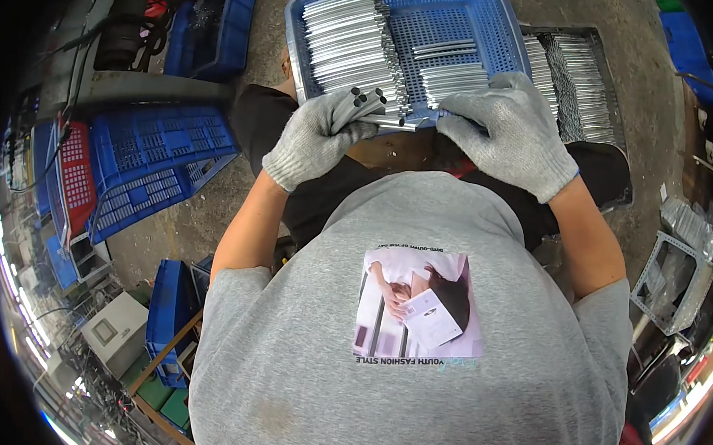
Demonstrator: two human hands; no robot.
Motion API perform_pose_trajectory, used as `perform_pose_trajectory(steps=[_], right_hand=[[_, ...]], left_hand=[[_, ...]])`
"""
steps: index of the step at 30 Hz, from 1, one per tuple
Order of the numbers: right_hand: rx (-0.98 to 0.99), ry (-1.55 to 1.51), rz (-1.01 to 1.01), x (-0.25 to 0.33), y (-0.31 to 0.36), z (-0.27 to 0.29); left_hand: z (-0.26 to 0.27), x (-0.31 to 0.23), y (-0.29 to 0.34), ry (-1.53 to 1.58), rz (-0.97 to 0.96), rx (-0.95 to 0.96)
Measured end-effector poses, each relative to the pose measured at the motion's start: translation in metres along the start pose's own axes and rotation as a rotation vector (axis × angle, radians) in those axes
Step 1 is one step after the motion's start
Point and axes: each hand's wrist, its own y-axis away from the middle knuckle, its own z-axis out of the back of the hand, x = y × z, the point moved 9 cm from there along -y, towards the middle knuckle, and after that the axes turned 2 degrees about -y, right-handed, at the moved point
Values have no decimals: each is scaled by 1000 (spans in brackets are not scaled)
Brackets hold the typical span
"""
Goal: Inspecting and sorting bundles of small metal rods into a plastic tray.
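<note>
Metal tubes (361, 102) | round, grey, hollow | gripped by knit-gloved left hand (312, 140)

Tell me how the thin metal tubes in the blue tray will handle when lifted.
The metal tubes look round and hollow, so loose ones would probably roll. They seem stiff, lying straight in the blue tray. A handful likely feels light: the left hand holds several.

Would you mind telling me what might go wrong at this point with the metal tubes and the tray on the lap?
The left hand grips a small bundle of metal tubes by one end only, so some might slide out. The blue tray rests tilted on the lap, and the loose tube rows could roll or shift. The right hand presses on tube ends at the tray's near edge, which might snag the knit glove.
</note>
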Motion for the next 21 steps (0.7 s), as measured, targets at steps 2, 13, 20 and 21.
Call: perform_pose_trajectory(steps=[2,13,20,21], right_hand=[[43,47,-32,-2,1,-5],[-5,-5,-97,-3,6,2],[-42,4,-99,-10,10,-6],[-21,3,-82,-7,10,-7]], left_hand=[[0,0,1,6,-47,-56],[7,-37,10,-357,-316,-265],[6,-32,9,-325,-323,-240],[6,-32,9,-315,-320,-259]])
